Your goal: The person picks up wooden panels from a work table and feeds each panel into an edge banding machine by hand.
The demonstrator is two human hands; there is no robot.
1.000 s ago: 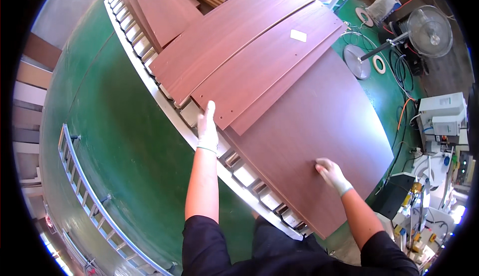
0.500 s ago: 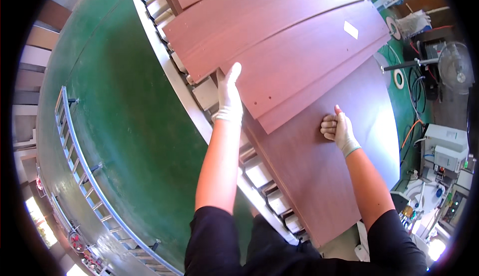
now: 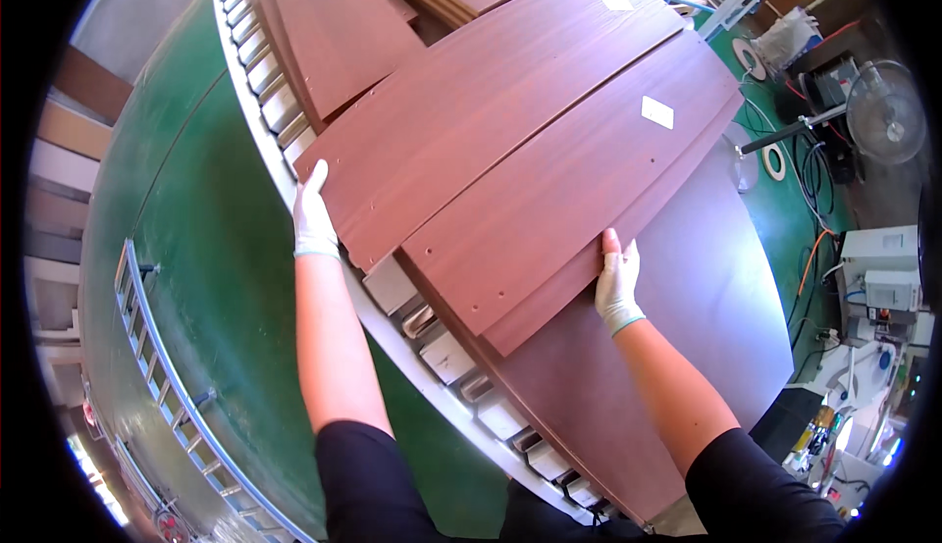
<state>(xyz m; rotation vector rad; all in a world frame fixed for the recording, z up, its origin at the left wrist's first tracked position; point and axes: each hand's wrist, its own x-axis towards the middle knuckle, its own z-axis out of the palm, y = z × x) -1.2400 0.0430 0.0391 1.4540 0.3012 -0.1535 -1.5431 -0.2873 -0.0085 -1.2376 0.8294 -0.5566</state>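
Note:
Two reddish-brown wood-grain panels lie side by side: a far panel [image 3: 461, 121] and a near panel [image 3: 549, 190] with a white label, stacked on another panel. My left hand [image 3: 314, 221], in a white glove, is closed at the far panel's left end, thumb by the corner; its other fingers are mostly hidden. My gloved right hand [image 3: 616, 288] is closed on the near stack's right edge, with the thumb against the edge and the fingers partly hidden. Beneath lies a larger brown panel [image 3: 628, 386] with a glossy surface.
The panels rest on a roller conveyor [image 3: 446, 357] with a pale side rail. More brown panels [image 3: 343, 23] are stacked at the far end. A metal ladder-like frame [image 3: 162, 376] stands on the green floor at left. Hoses, tape rolls [image 3: 774, 161] and grey machine boxes [image 3: 888, 258] are at right.
My left hand has moved left to the far panel's end. My right hand has moved left to the near stack's edge. The panels appear lower in view as the view has shifted.

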